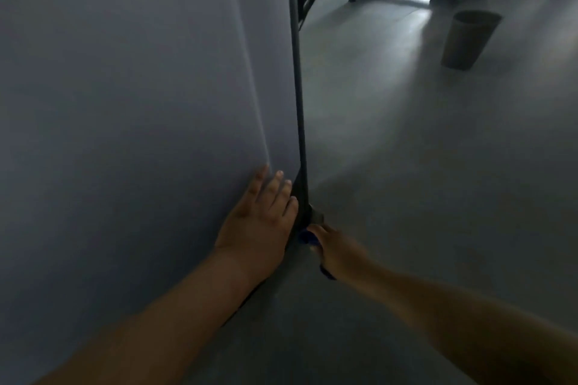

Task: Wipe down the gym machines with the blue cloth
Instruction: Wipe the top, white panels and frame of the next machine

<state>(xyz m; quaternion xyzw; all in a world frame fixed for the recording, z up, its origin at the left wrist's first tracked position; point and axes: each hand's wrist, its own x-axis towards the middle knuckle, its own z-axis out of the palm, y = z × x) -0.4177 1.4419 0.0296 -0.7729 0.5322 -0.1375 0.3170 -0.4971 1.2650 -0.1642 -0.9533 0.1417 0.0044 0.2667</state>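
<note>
Head: two hands point(259, 222) point(336, 255), one blue cloth point(306, 237)

Tapered grey bin point(469, 40) stands on the floor point(406, 197), open at the top, wider at the rim than the base. Floor around the bin is smooth and grey. A bright patch of glare lies beyond and left of the bin; nearer ground is dimmer.
</note>
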